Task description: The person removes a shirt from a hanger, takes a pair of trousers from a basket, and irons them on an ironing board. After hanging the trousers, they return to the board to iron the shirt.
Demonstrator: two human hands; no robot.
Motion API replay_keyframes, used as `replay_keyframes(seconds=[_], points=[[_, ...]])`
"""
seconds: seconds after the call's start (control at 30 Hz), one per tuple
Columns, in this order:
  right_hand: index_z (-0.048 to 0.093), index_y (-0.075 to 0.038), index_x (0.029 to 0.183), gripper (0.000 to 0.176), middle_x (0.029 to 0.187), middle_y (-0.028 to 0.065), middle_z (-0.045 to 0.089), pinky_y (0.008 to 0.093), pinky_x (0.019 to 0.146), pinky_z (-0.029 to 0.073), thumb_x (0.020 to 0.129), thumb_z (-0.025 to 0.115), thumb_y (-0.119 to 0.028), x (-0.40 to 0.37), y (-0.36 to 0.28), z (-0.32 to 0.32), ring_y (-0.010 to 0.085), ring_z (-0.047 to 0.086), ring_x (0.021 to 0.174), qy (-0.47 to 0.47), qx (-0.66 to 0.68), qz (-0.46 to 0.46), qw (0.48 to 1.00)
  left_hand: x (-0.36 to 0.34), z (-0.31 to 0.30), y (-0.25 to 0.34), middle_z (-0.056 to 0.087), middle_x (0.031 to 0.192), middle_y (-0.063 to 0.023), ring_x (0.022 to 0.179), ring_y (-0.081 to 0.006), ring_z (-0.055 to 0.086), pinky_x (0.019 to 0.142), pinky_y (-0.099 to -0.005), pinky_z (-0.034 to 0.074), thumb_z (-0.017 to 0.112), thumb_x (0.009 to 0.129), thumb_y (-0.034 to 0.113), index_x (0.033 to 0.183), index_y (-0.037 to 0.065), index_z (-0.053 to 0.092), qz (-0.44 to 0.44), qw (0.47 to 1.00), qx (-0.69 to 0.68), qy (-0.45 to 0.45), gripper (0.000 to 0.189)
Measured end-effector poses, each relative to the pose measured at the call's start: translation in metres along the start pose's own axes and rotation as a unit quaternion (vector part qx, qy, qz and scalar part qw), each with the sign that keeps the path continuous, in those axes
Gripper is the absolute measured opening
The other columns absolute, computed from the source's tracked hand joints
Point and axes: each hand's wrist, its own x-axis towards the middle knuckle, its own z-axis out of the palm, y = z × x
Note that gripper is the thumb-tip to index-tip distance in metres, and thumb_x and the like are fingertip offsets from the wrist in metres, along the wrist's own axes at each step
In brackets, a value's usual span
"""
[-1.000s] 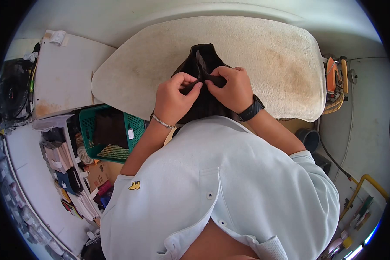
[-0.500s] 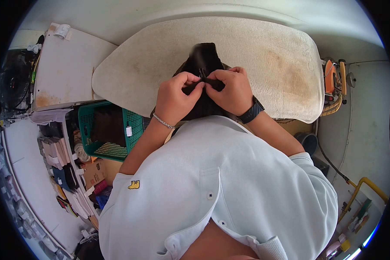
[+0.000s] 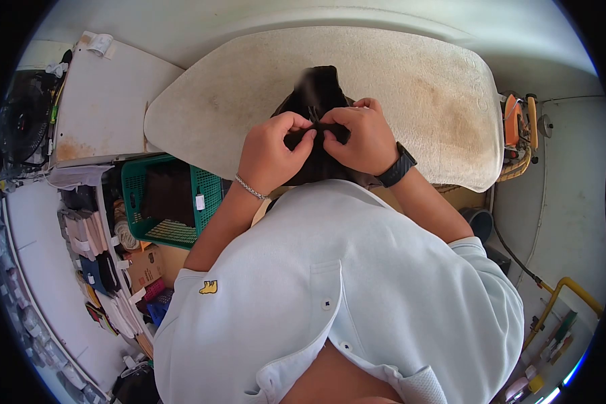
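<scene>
A dark brown-black garment (image 3: 322,91) lies bunched on the near part of a padded ironing board (image 3: 417,81), close against my body. My left hand (image 3: 276,149), with a chain bracelet at the wrist, pinches one edge of the garment between thumb and index finger. My right hand (image 3: 365,138), wearing a black watch, pinches the facing edge the same way. Both sets of fingertips come almost together over a narrow slit in the cloth. Under my hands, part of the garment is hidden.
A green plastic basket (image 3: 160,232) with dark cloth in it stands below left. Folded garments (image 3: 84,232) fill a shelf farther left. An orange-handled iron (image 3: 513,121) rests at the board's right end. A white cabinet top (image 3: 108,101) adjoins the board at left.
My right hand has shifted slightly to the right, and its thumb now sits a little farther from my left thumb. Both hands keep their pinch on the garment.
</scene>
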Motion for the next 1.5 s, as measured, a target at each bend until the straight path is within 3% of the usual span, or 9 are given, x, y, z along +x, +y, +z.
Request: replay_keyframes(seconds=[0.4, 0.57, 0.9, 1.0, 1.07, 1.1, 1.17, 1.27, 1.5], points=[[0.067, -0.012, 0.089, 0.015, 0.076, 0.0018, 0.067, 0.0430, 0.097, 0.034, 0.075, 0.065, -0.006, 0.007, 0.004, -0.016, 0.0190, 0.063, 0.073, -0.085, -0.022, -0.052, 0.995, 0.002, -0.009, -0.003, 0.067, 0.080, -0.0116, 0.072, -0.0267, 0.067, 0.063, -0.0335, 0.052, 0.066, 0.077, 0.006, 0.086, 0.003, 0.063, 0.064, 0.998, 0.019, -0.014, 0.010], [0.066, -0.014, 0.089, 0.017, 0.085, -0.0017, 0.069, 0.0552, 0.108, 0.021, 0.076, 0.067, -0.004, 0.008, 0.007, -0.017, 0.0158, 0.063, 0.096, -0.089, -0.007, -0.064, 0.994, 0.005, -0.010, -0.007, 0.064, 0.085, -0.0124, 0.078, -0.0256, 0.063, 0.071, -0.0317, 0.049, 0.062, 0.080, 0.001, 0.089, 0.000, 0.059, 0.123, 0.991, -0.018, -0.043, 0.010], [0.065, -0.017, 0.083, 0.014, 0.091, -0.0049, 0.068, 0.0582, 0.111, 0.012, 0.075, 0.073, -0.009, 0.006, 0.013, -0.013, 0.0157, 0.061, 0.105, -0.042, -0.026, -0.107, 0.993, 0.009, -0.008, -0.021, 0.059, 0.088, -0.0112, 0.082, -0.0262, 0.059, 0.078, -0.0333, 0.047, 0.062, 0.080, -0.003, 0.088, 0.001, 0.056, 0.177, 0.982, -0.041, -0.054, 0.010], [0.063, -0.018, 0.082, 0.013, 0.092, -0.0030, 0.066, 0.0581, 0.107, 0.020, 0.076, 0.072, -0.011, 0.008, 0.011, -0.015, 0.0176, 0.061, 0.099, -0.022, -0.035, -0.139, 0.989, 0.008, -0.004, -0.027, 0.062, 0.088, -0.0099, 0.082, -0.0282, 0.060, 0.074, -0.0357, 0.048, 0.067, 0.079, 0.002, 0.088, 0.003, 0.059, 0.182, 0.980, -0.064, -0.041, 0.011], [0.063, -0.016, 0.082, 0.013, 0.094, -0.0026, 0.065, 0.0458, 0.100, 0.037, 0.075, 0.073, -0.011, 0.006, 0.011, -0.017, 0.0180, 0.061, 0.095, -0.023, -0.024, -0.122, 0.992, 0.009, -0.003, -0.031, 0.062, 0.088, -0.0091, 0.083, -0.0271, 0.061, 0.075, -0.0344, 0.049, 0.068, 0.079, 0.001, 0.088, 0.003, 0.060, 0.191, 0.977, -0.080, -0.047, 0.012], [0.063, -0.016, 0.082, 0.013, 0.094, -0.0026, 0.065, 0.0458, 0.100, 0.037, 0.075, 0.073, -0.011, 0.007, 0.011, -0.016, 0.0180, 0.061, 0.095, -0.023, -0.024, -0.122, 0.992, 0.010, -0.003, -0.033, 0.062, 0.088, -0.0091, 0.083, -0.0271, 0.061, 0.075, -0.0344, 0.049, 0.068, 0.079, 0.001, 0.088, 0.003, 0.060, 0.191, 0.977, -0.080, -0.047, 0.012], [0.065, -0.013, 0.082, 0.013, 0.090, 0.0004, 0.066, 0.0338, 0.078, 0.050, 0.074, 0.075, -0.011, 0.006, 0.012, -0.013, 0.0201, 0.064, 0.084, -0.020, 0.046, -0.095, 0.994, 0.011, -0.002, -0.036, 0.062, 0.088, -0.0084, 0.083, -0.0251, 0.062, 0.075, -0.0322, 0.050, 0.068, 0.080, 0.001, 0.089, 0.003, 0.060, 0.221, 0.970, -0.091, -0.046, 0.013], [0.067, -0.009, 0.081, 0.012, 0.084, 0.0051, 0.067, 0.0308, 0.060, 0.052, 0.073, 0.076, -0.011, 0.000, 0.016, -0.003, 0.0228, 0.065, 0.071, 0.003, 0.116, -0.050, 0.992, 0.013, -0.003, -0.037, 0.062, 0.087, -0.0074, 0.082, -0.0230, 0.061, 0.074, -0.0306, 0.050, 0.069, 0.080, 0.001, 0.090, 0.003, 0.060, 0.223, 0.968, -0.101, -0.052, 0.013], [0.070, -0.002, 0.089, 0.011, 0.083, 0.0108, 0.070, 0.0278, 0.065, 0.055, 0.078, 0.071, -0.002, -0.012, 0.001, 0.005, 0.0201, 0.070, 0.073, 0.015, 0.229, 0.052, 0.972, 0.018, -0.004, -0.038, 0.061, 0.086, -0.0064, 0.080, -0.0210, 0.061, 0.073, -0.0292, 0.050, 0.071, 0.079, 0.001, 0.088, 0.004, 0.059, 0.211, 0.967, -0.128, -0.062, 0.015]])
